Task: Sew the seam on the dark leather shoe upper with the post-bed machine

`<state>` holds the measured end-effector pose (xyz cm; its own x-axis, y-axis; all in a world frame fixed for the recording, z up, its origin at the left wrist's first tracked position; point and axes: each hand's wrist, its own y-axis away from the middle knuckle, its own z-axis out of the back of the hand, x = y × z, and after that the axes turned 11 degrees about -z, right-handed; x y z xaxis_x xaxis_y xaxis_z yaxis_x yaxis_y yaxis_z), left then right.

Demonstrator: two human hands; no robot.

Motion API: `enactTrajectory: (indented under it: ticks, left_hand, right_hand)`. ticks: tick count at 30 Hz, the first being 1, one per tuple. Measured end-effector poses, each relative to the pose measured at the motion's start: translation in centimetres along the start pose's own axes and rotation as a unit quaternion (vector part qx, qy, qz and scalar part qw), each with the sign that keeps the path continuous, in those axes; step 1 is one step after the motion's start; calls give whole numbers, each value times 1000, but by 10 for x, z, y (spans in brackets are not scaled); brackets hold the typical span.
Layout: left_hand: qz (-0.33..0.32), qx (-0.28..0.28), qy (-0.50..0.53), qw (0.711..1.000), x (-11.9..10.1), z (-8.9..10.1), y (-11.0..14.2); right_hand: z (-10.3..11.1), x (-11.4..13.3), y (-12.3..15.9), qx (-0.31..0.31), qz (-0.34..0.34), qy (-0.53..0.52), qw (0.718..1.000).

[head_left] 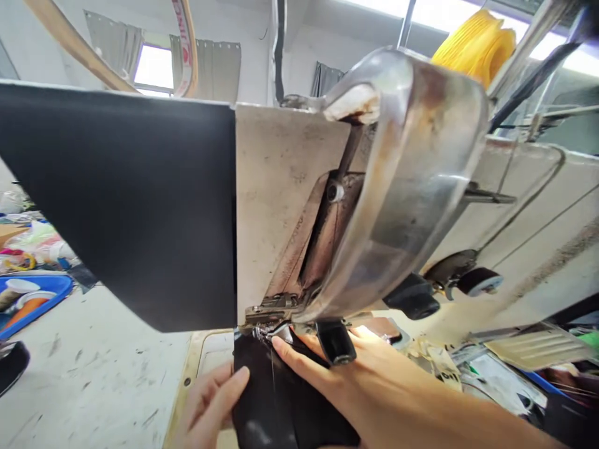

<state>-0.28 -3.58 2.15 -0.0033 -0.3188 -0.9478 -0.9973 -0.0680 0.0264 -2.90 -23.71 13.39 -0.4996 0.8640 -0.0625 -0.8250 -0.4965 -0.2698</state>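
A sewing machine head (281,174) fills the middle of the view, its presser foot (274,329) low at the bed. Beneath it lies a smooth black sheet of leather-like material (266,399) with a seam line running along it. My left hand (210,405) grips the sheet's left edge, thumb on top and fingers curled at the side. Stretched out flat over the right part of the sheet is my right hand (369,380), its index fingertip close to the presser foot. Part of that hand is hidden behind a black lever knob (336,343).
A dark panel (121,206) juts left from the machine. The pale worktable (103,355) carries a blue tray (60,290) of spools at far left. Papers and tools (496,368) lie at the right. A yellow thread cone (475,47) stands above.
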Motion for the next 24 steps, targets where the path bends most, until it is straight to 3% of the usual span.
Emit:
enactTrajectory:
  ticks: [6,13,24]
  left_hand:
    - [-20,1,-26,999,-6,-2,-34]
    - [-48,-21,-14,999,-8,-8,-21]
    - [-97,-28,-23,995,2,-9,-24]
  right_hand:
    - [-15,1,7,-23,10,5,1000]
    - [-14,-4,3,13,-11,-7,1000]
    - [-16,-2,4,-65,12,12,998]
